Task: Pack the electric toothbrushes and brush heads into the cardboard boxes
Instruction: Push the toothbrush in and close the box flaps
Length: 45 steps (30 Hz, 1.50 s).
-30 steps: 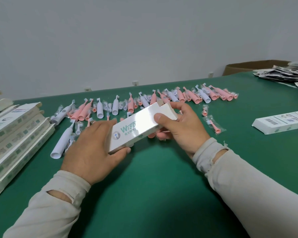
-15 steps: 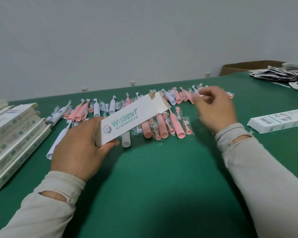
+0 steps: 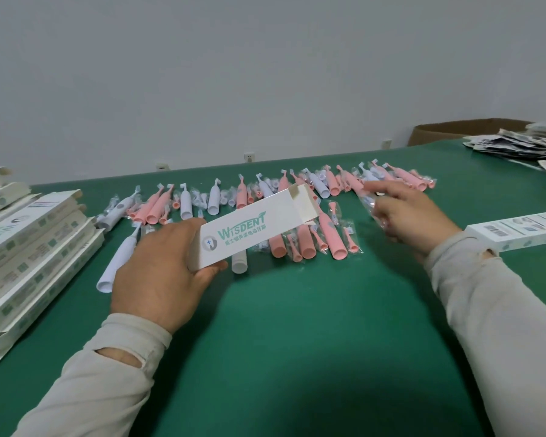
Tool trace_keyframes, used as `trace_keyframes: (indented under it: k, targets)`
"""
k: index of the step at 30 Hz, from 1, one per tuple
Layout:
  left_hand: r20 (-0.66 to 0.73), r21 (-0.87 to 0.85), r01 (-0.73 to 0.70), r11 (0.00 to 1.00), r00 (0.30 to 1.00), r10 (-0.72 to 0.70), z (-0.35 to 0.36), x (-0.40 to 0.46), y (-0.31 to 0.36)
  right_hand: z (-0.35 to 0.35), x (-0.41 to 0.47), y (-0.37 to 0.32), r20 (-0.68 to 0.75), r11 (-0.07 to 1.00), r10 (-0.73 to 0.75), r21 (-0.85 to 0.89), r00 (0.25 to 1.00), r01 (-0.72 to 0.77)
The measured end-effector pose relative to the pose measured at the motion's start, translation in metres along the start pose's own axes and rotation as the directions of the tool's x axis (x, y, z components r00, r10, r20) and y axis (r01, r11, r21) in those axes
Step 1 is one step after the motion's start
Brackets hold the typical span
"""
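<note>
Aloft, open-ended box in left hand

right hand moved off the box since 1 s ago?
Yes. The right hand left the Wisdent box and went right and away, toward the far row of toothbrushes, now holding a clear wrapper.

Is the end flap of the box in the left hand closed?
No, the box held by the left hand has its far end flap standing open.
</note>
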<state>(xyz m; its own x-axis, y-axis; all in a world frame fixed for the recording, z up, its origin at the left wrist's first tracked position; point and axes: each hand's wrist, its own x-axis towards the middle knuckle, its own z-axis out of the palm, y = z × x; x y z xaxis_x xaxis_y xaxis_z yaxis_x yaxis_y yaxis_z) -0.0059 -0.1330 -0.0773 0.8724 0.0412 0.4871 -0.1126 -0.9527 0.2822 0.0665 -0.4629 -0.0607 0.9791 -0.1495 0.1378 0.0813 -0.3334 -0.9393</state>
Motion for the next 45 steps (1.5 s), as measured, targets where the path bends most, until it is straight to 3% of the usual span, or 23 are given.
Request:
trace_keyframes:
  k: [2, 5, 15, 22, 27, 32, 36, 45]
  targets:
    - [0.006, 0.003, -0.006, 1.0, 1.0, 0.006, 0.001, -0.001, 0.001, 0.016, -0.012, -0.016, 0.054, 0.943, -0.074, 0.329, 0.996, 0.052]
    - [0.007, 0.014, -0.008, 1.0, 1.0, 0.007, 0.001, -0.001, 0.001, 0.032, -0.023, -0.03, 0.077, 0.837, -0.154, 0.54, 0.985, 0.089]
    - [0.044, 0.026, -0.011, 1.0, 0.999, 0.01, 0.004, -0.001, 0.003, 0.048, -0.034, -0.031, 0.092, 0.858, -0.348, 0.433, 0.933, 0.277]
    - [0.04, 0.036, -0.044, 0.998, 0.998, 0.042, 0.005, -0.001, 0.004, 0.06, -0.031, -0.022, -0.063, 0.896, -0.299, 0.325, 0.952, 0.303]
    - [0.044, 0.028, -0.054, 0.998, 0.998, 0.053, 0.006, -0.002, 0.004, 0.064, -0.033, -0.023, -0.081, 0.851, -0.227, 0.469, 0.97, 0.238]
    - [0.05, 0.02, -0.057, 0.998, 0.997, 0.056, 0.005, -0.003, 0.005, 0.069, -0.037, -0.021, -0.108, 0.886, -0.229, 0.389, 0.967, 0.254]
    - [0.057, 0.036, -0.055, 0.998, 0.997, 0.053, 0.006, -0.004, 0.006, 0.07, -0.04, -0.023, -0.071, 0.859, -0.175, 0.477, 0.982, 0.188]
    - [0.052, 0.031, -0.032, 0.999, 0.998, 0.03, 0.008, -0.003, 0.003, 0.076, -0.04, -0.022, -0.105, 0.936, -0.149, 0.305, 0.983, 0.174]
